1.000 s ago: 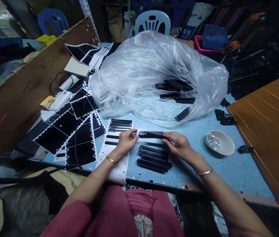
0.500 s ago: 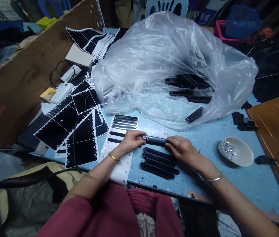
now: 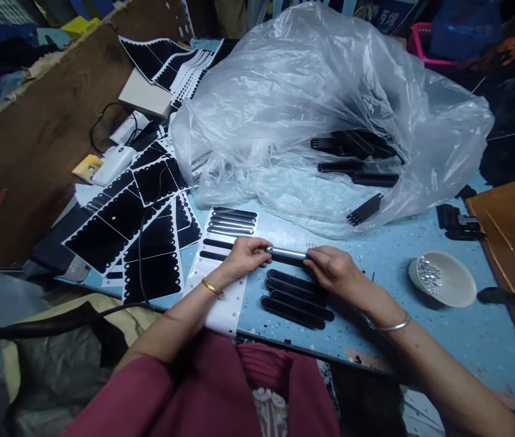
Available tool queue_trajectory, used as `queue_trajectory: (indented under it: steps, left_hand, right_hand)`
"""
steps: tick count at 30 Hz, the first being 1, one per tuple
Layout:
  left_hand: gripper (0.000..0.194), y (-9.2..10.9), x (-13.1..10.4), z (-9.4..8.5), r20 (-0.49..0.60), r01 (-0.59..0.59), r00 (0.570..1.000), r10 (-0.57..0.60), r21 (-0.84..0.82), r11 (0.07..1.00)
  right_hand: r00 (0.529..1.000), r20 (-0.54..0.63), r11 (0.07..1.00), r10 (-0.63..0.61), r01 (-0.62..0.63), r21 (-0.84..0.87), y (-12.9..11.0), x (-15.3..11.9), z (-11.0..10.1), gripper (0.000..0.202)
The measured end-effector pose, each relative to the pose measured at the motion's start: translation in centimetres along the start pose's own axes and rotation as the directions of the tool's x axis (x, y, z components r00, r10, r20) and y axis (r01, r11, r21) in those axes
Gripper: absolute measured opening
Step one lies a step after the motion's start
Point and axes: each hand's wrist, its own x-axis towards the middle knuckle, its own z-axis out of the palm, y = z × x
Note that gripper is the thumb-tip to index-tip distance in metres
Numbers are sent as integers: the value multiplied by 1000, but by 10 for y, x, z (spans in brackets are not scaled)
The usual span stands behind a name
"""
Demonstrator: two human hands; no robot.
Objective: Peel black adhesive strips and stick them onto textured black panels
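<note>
A narrow dark strip [image 3: 287,253] with a shiny upper face is held level above the blue table by both hands. My left hand [image 3: 249,255] pinches its left end, and my right hand [image 3: 330,266] grips the right end. Just below lie several black strips with rounded ends [image 3: 296,300], side by side on the table. Under my left forearm is a white backing sheet [image 3: 223,306] with thin black strips [image 3: 232,221] on its upper part.
A large clear plastic bag [image 3: 280,109] holding black pieces [image 3: 353,149] covers the table's back. A white bowl [image 3: 455,282] with small shiny pieces stands right, near black clips [image 3: 458,221]. Black die-cut sheets [image 3: 152,261], a cable [image 3: 141,243] and a wooden board [image 3: 34,152] are left.
The strip's upper face now looks smooth and bright instead of patterned. Both hands keep their hold with little movement. The view has shifted slightly.
</note>
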Motion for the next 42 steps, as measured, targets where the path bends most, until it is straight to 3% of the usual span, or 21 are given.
queue_trajectory:
  steps: [42]
  left_hand:
    - [29,5,0,0,8,-13,1000,13,15,1000]
  right_hand:
    - [997,67,999,-26,29,-43,1,3,-3,27]
